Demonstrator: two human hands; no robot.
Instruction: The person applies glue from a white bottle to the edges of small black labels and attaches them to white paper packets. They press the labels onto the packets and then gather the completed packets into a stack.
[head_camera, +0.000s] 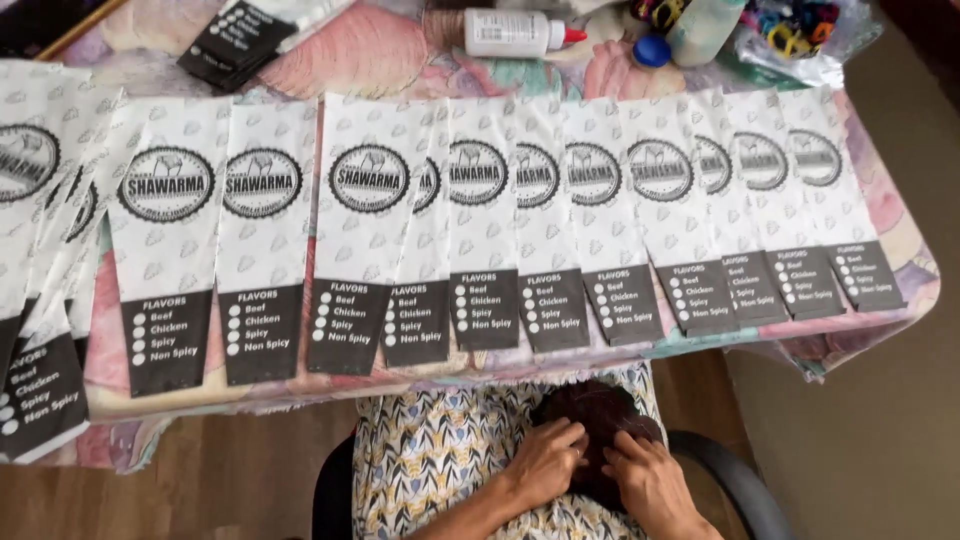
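Observation:
Both my hands are down in my lap, below the table edge. My left hand (545, 462) has its fingers curled into the left side of a dark maroon bundle (600, 415) that looks like cloth or a bag. My right hand (650, 482) grips the same bundle from the lower right. The bundle rests on my patterned dress (430, 450). What it holds is hidden. A long row of white paper sleeves (365, 230) with round black emblems and black bottom panels lies overlapping across the table above my hands.
The table (905, 225) has a floral cloth. At its far edge lie a white glue bottle with a red tip (510, 32), a blue cap (652, 50), a bag of colourful small items (795, 30) and a black packet (232, 40). A dark chair arm (735, 480) curves at my right.

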